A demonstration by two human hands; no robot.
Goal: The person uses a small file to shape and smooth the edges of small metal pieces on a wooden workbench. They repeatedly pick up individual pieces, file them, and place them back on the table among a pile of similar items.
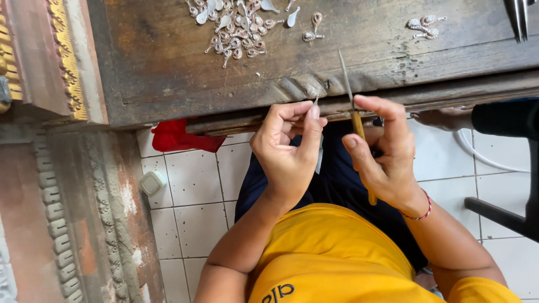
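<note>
We pinch a small silver piece (316,102) in our left hand (289,148), probably a pendant, while our right hand (384,151) grips a thin file (353,112) just beside it, so filing seems underway and the next stroke calls for a steady pinch.

Worn dark wooden counter (168,67) just above the grip, edge scuffed and chipped. White tiled floor (191,185) below it, pretty grimy. Carved reddish furniture with gold trim (67,62) off to the left, a red cloth (177,137) tucked under the counter edge. Plain daylight.
</note>
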